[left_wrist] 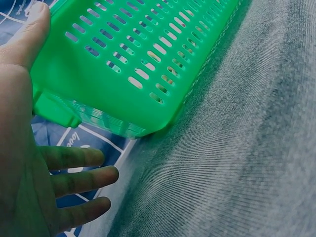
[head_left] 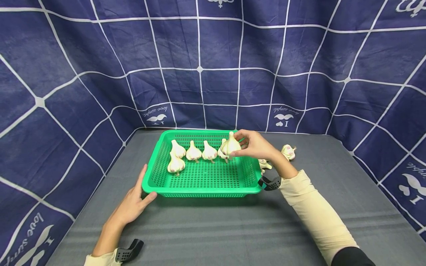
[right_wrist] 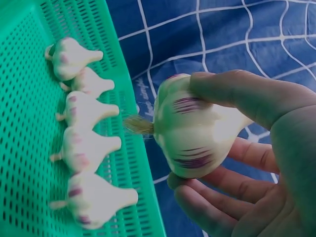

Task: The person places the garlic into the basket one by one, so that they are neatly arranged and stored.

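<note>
My right hand (head_left: 254,144) holds a garlic bulb (right_wrist: 197,131) between thumb and fingers, its stem pointing up in the head view and its root tuft (right_wrist: 139,125) facing the basket in the right wrist view. The bulb is over the right part of a green plastic basket (head_left: 199,190). Inside, several garlic bulbs (head_left: 209,152) stand in a row along the back, with one bulb (head_left: 175,165) in front at the left. My left hand (head_left: 131,205) is at the basket's front left corner, thumb by the rim and the other fingers (left_wrist: 86,181) extended.
Right of the basket, partly behind my right forearm, lie more garlic bulbs (head_left: 264,164), with another bulb (head_left: 288,152) farther right. A grey cloth (head_left: 213,232) covers the table. Blue checked curtains (head_left: 219,48) hang behind and at both sides.
</note>
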The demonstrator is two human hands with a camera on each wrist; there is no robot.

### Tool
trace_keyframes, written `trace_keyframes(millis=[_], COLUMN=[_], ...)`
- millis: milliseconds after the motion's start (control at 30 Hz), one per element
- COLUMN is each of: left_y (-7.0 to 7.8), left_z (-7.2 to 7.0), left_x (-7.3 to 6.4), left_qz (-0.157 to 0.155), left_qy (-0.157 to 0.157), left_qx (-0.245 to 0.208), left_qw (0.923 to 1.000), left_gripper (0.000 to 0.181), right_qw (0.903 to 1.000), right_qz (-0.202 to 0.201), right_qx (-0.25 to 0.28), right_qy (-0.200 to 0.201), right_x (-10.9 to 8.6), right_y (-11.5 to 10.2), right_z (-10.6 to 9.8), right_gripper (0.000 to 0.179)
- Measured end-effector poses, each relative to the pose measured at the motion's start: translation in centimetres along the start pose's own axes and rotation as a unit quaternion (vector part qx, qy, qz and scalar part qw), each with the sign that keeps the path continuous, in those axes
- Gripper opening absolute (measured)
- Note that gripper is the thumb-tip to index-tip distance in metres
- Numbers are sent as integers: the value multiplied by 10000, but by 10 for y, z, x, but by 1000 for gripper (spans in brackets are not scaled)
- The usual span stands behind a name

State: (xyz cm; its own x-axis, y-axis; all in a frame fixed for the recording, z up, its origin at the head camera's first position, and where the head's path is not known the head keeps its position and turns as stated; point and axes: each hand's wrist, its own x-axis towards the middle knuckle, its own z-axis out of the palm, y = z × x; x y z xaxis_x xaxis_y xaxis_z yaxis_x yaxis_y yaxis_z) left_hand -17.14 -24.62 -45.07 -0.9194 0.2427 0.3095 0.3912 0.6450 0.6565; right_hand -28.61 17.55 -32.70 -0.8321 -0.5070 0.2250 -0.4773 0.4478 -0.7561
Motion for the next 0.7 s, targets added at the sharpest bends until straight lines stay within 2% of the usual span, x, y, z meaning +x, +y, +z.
trace_keyframes(millis=[267,600,700], left_y=[1,0,0], left_z=[-1,-1,-1], left_x=[0,1,1], left_qz=[-11,-37,-43], left_qy=[-18,-39,-37], left_qx=[-28,-19,-30], left_qw=[10000,10000,10000], left_gripper=[96,96,95], right_qw=[9993,9965,9966], right_qz=[-82,-33,1], right_qx=[-181,-694,-633], right_qy=[-311,-468,-524], right_x=[21,40,44], right_y=[-13,-13,-11], right_z=[15,29,33], right_gripper=[46,54,55])
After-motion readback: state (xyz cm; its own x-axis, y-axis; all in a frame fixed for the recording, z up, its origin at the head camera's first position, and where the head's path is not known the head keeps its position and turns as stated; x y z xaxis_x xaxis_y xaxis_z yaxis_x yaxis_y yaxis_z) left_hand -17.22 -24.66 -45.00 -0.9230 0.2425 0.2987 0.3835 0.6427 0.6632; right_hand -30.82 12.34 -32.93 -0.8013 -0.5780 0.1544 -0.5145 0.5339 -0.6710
